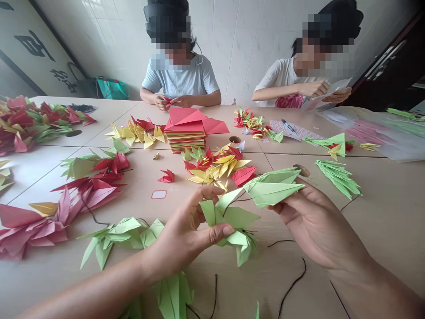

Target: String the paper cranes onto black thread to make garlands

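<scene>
My left hand (189, 230) pinches a cluster of folded green paper pieces (232, 217), its thumb across the front. Dark thread shows at the cluster. To its upper right, my right hand (315, 212) holds a pointed green folded paper piece (274, 186) by its right end; the piece's left tip is close to the cluster. Some right fingers are hidden behind the paper. Under and beside my left forearm lie more green folded pieces (124, 235) with dark threads. A fan of green pieces (337, 177) rests beyond my right hand.
Red and yellow folded pieces (222, 166) lie mid-table, before a stack of coloured paper (186, 135). Pink pieces (36, 226) and a mixed pile (33, 119) are at left. Loose black threads (292, 285) lie near my right arm. Two people sit opposite, handling paper. A plastic bag (395, 133) is at right.
</scene>
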A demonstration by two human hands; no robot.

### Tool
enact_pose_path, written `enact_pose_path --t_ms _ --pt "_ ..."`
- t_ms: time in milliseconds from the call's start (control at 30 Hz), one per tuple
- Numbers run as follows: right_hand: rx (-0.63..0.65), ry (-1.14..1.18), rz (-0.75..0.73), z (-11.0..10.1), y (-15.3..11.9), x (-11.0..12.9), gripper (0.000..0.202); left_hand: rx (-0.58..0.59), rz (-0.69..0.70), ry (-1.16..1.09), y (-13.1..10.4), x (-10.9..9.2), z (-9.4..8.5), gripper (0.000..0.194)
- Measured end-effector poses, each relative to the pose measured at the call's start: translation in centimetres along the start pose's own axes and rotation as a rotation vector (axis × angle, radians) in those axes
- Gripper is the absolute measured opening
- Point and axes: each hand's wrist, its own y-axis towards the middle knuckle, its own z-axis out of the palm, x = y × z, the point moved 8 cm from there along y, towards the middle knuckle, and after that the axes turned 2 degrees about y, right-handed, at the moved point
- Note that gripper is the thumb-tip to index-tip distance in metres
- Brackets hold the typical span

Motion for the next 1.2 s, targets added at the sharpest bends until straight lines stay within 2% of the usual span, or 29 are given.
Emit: enact_pose_path --t_ms 67,267,500,600,767,867,1000,1100,1200 --pt "0.024 0.011 0.034 0.3 -0.1 -0.4 0.006 -0.016 0.013 -0.019 0.0 -0.3 0.0 0.041" --pt "0.111 0.014 0.121 1.8 -0.8 -1.2 0.015 -0.122 0.167 0.175 -0.2 -1.7 -0.5 0.042" --pt "0.107 0.051 0.136 2.2 -0.9 -1.2 0.016 -0.118 0.276 0.229 -0.9 -2.5 -0.1 0.039" --pt "0.081 0.109 0.198 2.1 -1.1 -1.7 0.013 -0.11 0.313 0.246 -1.1 -2.8 0.0 0.039" --pt "0.114 0.271 0.304 2.5 -1.5 -2.7 0.013 -0.1 0.393 0.277 -1.3 -3.3 0.3 0.041" --pt "0.087 0.323 0.336 2.5 -1.6 -3.2 0.016 -0.088 0.445 0.314 -1.4 -3.1 0.5 0.044" --pt "0.145 0.325 0.353 3.0 -1.8 -3.5 0.012 -0.107 0.514 0.347 -1.6 -2.5 0.5 0.052" --pt "0.158 0.274 0.314 2.9 -1.7 -3.1 0.009 -0.067 0.507 0.338 -1.6 -2.1 0.8 0.053" --pt "0.132 0.269 0.287 2.7 -1.6 -2.6 0.01 0.036 0.426 0.287 -1.4 -1.8 1.4 0.048"
